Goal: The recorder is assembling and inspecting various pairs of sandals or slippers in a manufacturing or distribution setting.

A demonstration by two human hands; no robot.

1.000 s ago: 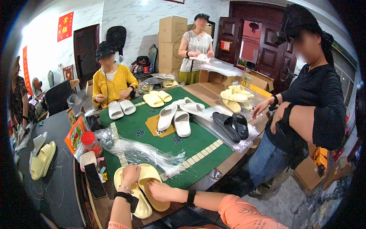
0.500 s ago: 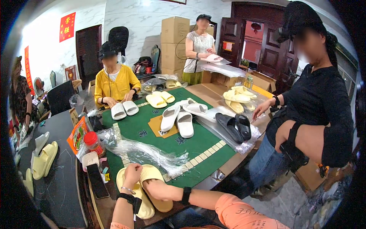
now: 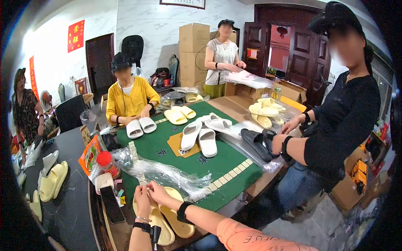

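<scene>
Both hands meet at the near edge of the green table mat [image 3: 228, 167], over a pair of pale yellow slippers [image 3: 171, 217]. Left hand [image 3: 142, 198] has its fingers curled, pinching something small at the fingertips; too small to tell what it is. Right hand [image 3: 158, 193] is also curled, fingertips pressed against the left hand's, same pinch point. The slippers lie side by side, soles on the surface, just under and behind the wrists, toes pointing toward the mat's near edge. A crumpled clear plastic bag [image 3: 167, 173] lies on the mat touching the fingertips, stretching toward the left edge. Left of the hands: a dark phone [image 3: 112, 205] flat on the wooden rim, a red-capped jar [image 3: 106, 163] beyond it. Mat centre: white slippers [image 3: 200, 136] on a tan card. Far edge: a person in yellow [image 3: 130, 98] with hands on another white pair [image 3: 141, 126], plus a yellow pair [image 3: 180, 115] beside those. Right edge: a person in black [image 3: 343, 121] with a hand on black slippers [image 3: 257, 142] lying on clear plastic. Far right corner: more yellow slippers [image 3: 264, 113] on an open cardboard box. Another person stands behind, by stacked cartons [image 3: 193, 42].
</scene>
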